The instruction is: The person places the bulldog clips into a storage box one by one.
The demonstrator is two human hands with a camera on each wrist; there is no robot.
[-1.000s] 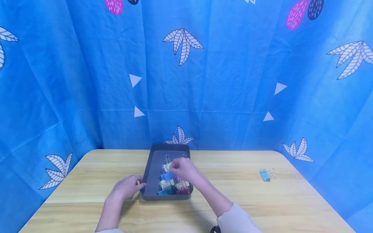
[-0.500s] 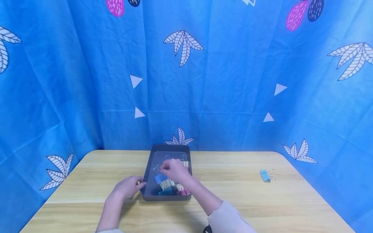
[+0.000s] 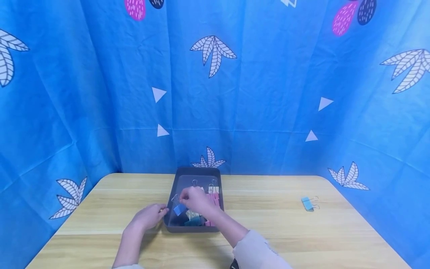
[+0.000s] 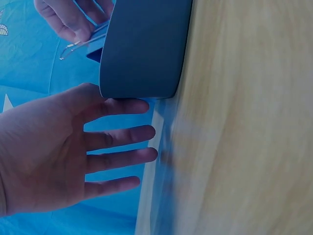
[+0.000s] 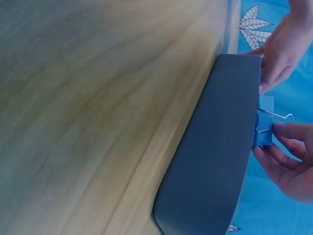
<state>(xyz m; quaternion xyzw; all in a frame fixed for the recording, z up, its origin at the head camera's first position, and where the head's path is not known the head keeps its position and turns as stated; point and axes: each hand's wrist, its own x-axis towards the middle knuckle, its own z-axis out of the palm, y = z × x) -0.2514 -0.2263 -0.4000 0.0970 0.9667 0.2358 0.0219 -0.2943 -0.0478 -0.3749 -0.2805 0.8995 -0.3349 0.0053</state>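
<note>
A dark grey tray (image 3: pixel 191 229) stands on the wooden table, with several binder clips inside. Over its left part, my right hand (image 3: pixel 195 200) pinches a blue binder clip (image 3: pixel 179 210); the right wrist view shows fingers and thumb at its body (image 5: pixel 264 139) and wire handles. At the tray's left wall is my left hand (image 3: pixel 147 217), its thumb at the rim. From the left wrist view, the fingers of that hand (image 4: pixel 54 147) stretch straight and spread outside the wall, while the thumb is hidden behind the tray. Pink clips (image 3: pixel 215 197) and a teal clip (image 3: pixel 193 222) lie near my right hand.
To the right on the table (image 3: pixel 265 216) lies a light blue binder clip (image 3: pixel 307 204), handles pointing right. A blue patterned curtain (image 3: pixel 268 74) hangs behind the table's far edge and along both sides.
My right hand has carried the blue clip left and slightly nearer, away from the other clips. More pink clips show behind it. The left hand has stayed at the tray's wall.
</note>
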